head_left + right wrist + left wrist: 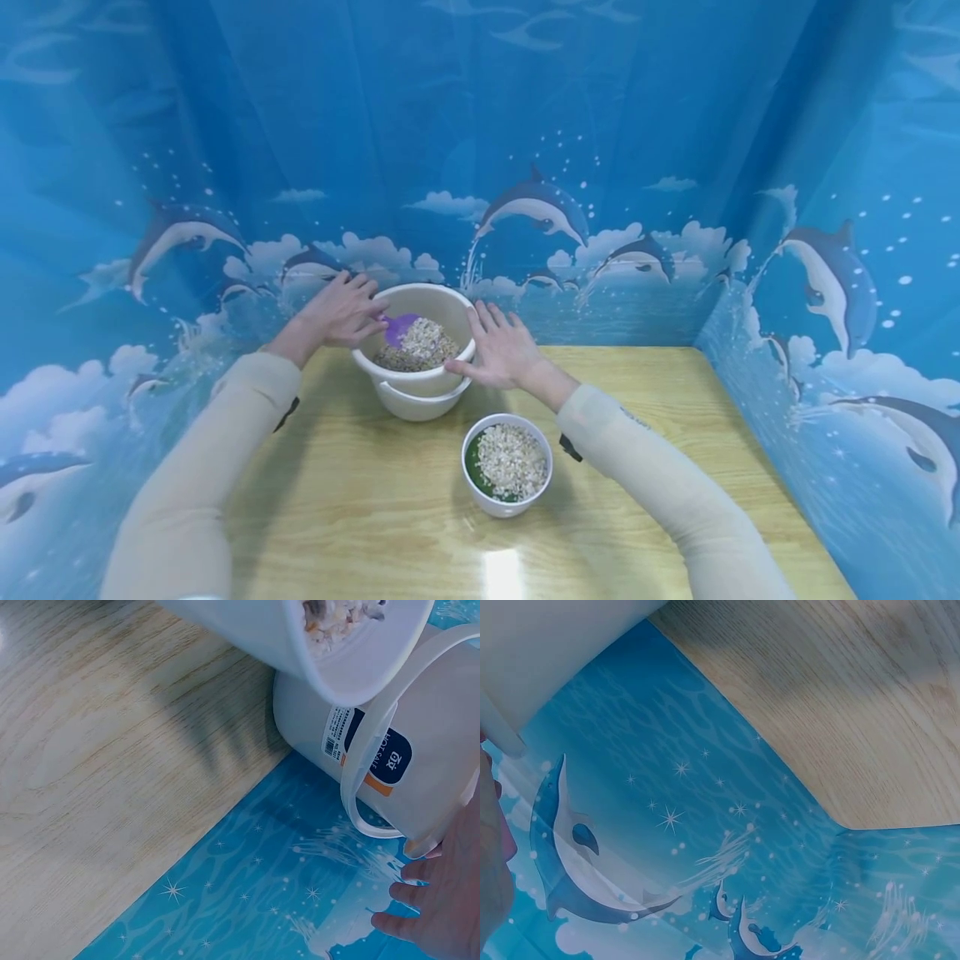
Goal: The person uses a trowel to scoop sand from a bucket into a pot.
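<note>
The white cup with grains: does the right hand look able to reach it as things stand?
Probably yes: the right hand is at the bucket, its fingers extended, and nothing visible stands between it and the cup.

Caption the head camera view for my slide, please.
The left hand holds a purple scoop loaded with pale grains inside a white bucket that the right hand touches.

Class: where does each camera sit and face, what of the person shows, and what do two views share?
Head: worn on head, facing forward-down at bucket and cup; both sleeves, left grip, right grip.
Left wrist: on that wrist, facing curtain and table; left grip at left edge.
Right wrist: on that wrist, facing cup and bucket; right grip lower right.
Head and right wrist share bucket and cup.
</note>
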{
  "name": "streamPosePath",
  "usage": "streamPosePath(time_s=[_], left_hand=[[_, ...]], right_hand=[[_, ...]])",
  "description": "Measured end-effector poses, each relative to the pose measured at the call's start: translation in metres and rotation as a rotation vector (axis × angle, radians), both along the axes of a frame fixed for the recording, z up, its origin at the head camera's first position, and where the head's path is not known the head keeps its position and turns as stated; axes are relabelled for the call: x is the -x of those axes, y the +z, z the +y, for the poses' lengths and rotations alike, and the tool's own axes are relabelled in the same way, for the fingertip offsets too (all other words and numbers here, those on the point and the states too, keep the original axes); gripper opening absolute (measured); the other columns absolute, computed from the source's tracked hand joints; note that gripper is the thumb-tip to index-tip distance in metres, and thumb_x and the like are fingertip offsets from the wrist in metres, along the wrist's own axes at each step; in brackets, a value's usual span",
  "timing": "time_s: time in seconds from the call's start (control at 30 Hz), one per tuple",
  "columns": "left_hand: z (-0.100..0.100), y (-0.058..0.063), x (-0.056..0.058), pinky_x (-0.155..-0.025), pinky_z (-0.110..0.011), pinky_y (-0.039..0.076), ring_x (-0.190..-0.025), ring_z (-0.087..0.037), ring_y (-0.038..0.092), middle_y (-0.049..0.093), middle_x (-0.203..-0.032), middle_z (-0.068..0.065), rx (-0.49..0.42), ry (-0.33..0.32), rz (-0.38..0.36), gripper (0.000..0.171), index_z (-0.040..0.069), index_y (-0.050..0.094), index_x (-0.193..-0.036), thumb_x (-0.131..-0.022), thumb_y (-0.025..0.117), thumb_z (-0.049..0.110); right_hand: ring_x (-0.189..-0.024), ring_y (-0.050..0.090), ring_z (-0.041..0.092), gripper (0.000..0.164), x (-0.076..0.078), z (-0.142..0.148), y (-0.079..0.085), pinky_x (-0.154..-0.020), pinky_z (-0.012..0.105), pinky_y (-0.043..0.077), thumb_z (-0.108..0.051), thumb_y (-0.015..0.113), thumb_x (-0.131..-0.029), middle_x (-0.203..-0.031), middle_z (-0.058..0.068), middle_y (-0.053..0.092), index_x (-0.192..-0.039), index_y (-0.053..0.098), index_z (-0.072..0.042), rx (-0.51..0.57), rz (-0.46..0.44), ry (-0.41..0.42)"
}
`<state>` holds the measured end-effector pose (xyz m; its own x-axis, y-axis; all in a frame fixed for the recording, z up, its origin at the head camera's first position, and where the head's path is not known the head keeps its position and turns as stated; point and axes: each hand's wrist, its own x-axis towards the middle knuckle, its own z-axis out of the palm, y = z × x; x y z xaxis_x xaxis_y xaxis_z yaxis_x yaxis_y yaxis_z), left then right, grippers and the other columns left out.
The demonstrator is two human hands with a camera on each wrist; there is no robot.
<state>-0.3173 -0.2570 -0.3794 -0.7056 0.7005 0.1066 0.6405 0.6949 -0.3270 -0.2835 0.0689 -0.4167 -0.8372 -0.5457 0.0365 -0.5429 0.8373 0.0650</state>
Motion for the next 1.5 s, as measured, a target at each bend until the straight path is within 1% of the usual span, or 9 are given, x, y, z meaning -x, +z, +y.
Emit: streamPosePath(time_s=[0.07, 0.27, 0.5, 0.67, 0.93, 1.03, 1.17, 1.37, 1.5], left_hand=[[0.0, 0.0, -0.001, -0.1, -0.063, 0.049, -0.113, -0.038, 0.059, 0.063, -0.114, -0.018, -0.001, 0.005, -0.002, 0.034, 0.018, 0.063, -0.114, -0.106, 0.052, 0.049], [-0.001, 0.001, -0.004, -0.105, -0.066, 0.048, -0.118, -0.04, 0.058, 0.064, -0.117, -0.019, -0.007, 0.016, -0.021, 0.034, 0.017, 0.063, -0.115, -0.106, 0.053, 0.048], [-0.001, 0.003, -0.008, -0.098, -0.062, 0.05, -0.113, -0.038, 0.059, 0.063, -0.112, -0.017, -0.007, 0.009, -0.008, 0.033, 0.017, 0.062, -0.111, -0.106, 0.052, 0.048], [-0.001, 0.005, -0.011, -0.098, -0.061, 0.05, -0.113, -0.038, 0.059, 0.064, -0.113, -0.016, -0.006, 0.011, -0.01, 0.034, 0.017, 0.062, -0.112, -0.107, 0.051, 0.049], [0.002, 0.01, -0.017, -0.092, -0.056, 0.051, -0.108, -0.037, 0.06, 0.064, -0.111, -0.018, -0.027, 0.015, 0.03, 0.033, 0.018, 0.064, -0.114, -0.105, 0.055, 0.048], [0.003, 0.011, -0.019, -0.09, -0.054, 0.051, -0.107, -0.036, 0.06, 0.064, -0.109, -0.016, -0.033, 0.011, 0.033, 0.032, 0.018, 0.063, -0.112, -0.105, 0.056, 0.048], [0.004, 0.011, -0.023, -0.089, -0.051, 0.05, -0.105, -0.033, 0.059, 0.063, -0.107, -0.014, -0.034, -0.004, 0.029, 0.033, 0.017, 0.063, -0.111, -0.106, 0.055, 0.049], [0.011, 0.013, -0.032, -0.093, -0.054, 0.05, -0.104, -0.031, 0.058, 0.063, -0.105, -0.012, -0.041, -0.016, 0.012, 0.032, 0.018, 0.064, -0.11, -0.106, 0.054, 0.049], [0.015, 0.012, -0.036, -0.095, -0.056, 0.05, -0.105, -0.031, 0.058, 0.063, -0.106, -0.011, -0.037, -0.015, 0.006, 0.033, 0.019, 0.064, -0.111, -0.106, 0.052, 0.049]], right_hand=[[-0.163, 0.023, 0.041, 0.113, 0.0, 0.0, 0.0, -0.128, 0.063, 0.029, -0.087, 0.03, -0.095, -0.176, 0.022, 0.016, -0.169, 0.009, -0.004, 0.005, -0.001, 0.0], [-0.163, 0.024, 0.041, 0.113, -0.001, 0.0, 0.001, -0.128, 0.062, 0.028, -0.088, 0.026, -0.095, -0.177, 0.021, 0.015, -0.169, 0.008, -0.005, -0.002, -0.009, 0.004], [-0.164, 0.022, 0.04, 0.112, -0.001, -0.001, 0.003, -0.129, 0.061, 0.027, -0.087, 0.026, -0.096, -0.177, 0.021, 0.014, -0.169, 0.006, -0.006, -0.009, -0.019, 0.006], [-0.164, 0.022, 0.04, 0.111, -0.002, -0.001, 0.004, -0.129, 0.062, 0.026, -0.087, 0.029, -0.096, -0.177, 0.021, 0.013, -0.169, 0.007, -0.005, 0.007, -0.032, 0.004], [-0.162, 0.027, 0.042, 0.115, -0.004, 0.005, 0.0, -0.127, 0.06, 0.031, -0.088, 0.031, -0.094, -0.176, 0.022, 0.016, -0.169, 0.007, -0.004, -0.036, 0.057, 0.054], [-0.161, 0.028, 0.042, 0.115, -0.007, 0.009, -0.002, -0.127, 0.06, 0.031, -0.087, 0.034, -0.094, -0.176, 0.022, 0.016, -0.169, 0.008, -0.004, -0.034, 0.076, 0.071], [-0.162, 0.026, 0.041, 0.113, -0.012, 0.017, -0.004, -0.128, 0.06, 0.03, -0.086, 0.036, -0.095, -0.177, 0.021, 0.015, -0.169, 0.007, -0.006, -0.025, 0.076, 0.082], [-0.162, 0.027, 0.042, 0.113, -0.019, 0.03, -0.007, -0.128, 0.061, 0.029, -0.083, 0.045, -0.094, -0.177, 0.02, 0.015, -0.169, 0.008, -0.007, 0.001, 0.067, 0.106], [-0.162, 0.026, 0.041, 0.115, -0.025, 0.038, -0.009, -0.129, 0.059, 0.028, -0.084, 0.044, -0.093, -0.176, 0.02, 0.014, -0.169, 0.009, -0.006, -0.01, 0.072, 0.128]])
